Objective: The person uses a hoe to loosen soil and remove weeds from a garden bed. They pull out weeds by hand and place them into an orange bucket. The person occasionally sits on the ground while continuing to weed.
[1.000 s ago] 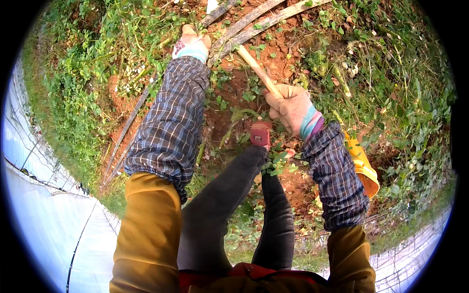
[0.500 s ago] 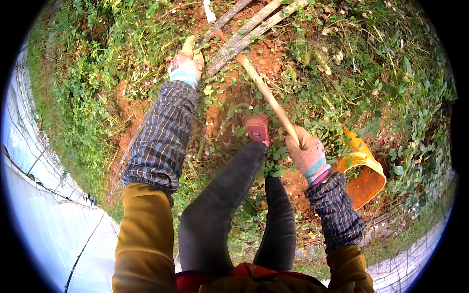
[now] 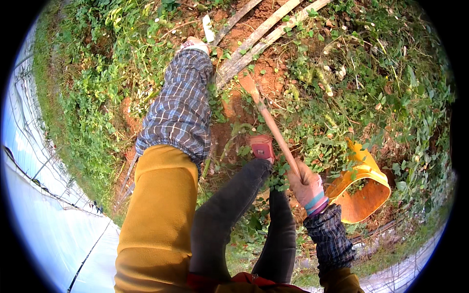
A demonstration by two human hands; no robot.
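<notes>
My right hand (image 3: pixel 306 186), in a pinkish glove with a striped cuff, is closed round the lower end of a wooden-handled tool (image 3: pixel 276 130). The tool slants up and away to the left; its far end widens and rests by the bare reddish soil, its exact kind unclear. My left hand (image 3: pixel 194 44), also gloved, reaches far forward into low green plants, close to a white strip (image 3: pixel 208 28). The sleeve and wrist hide most of its fingers, so what it touches cannot be seen.
Long weathered wooden slats (image 3: pixel 263 33) lie ahead on the soil. A yellow bucket (image 3: pixel 364 198) lies tipped on its side beyond my right wrist. My reddish shoe (image 3: pixel 262 147) stands between the hands among leafy vines. Pale sheeting (image 3: pixel 58 215) runs along the far left.
My left arm has stretched further forward, and the left fingers, seen before, are now mostly hidden. My right hand and the tool have shifted slightly lower in view; the tool's widened end now shows.
</notes>
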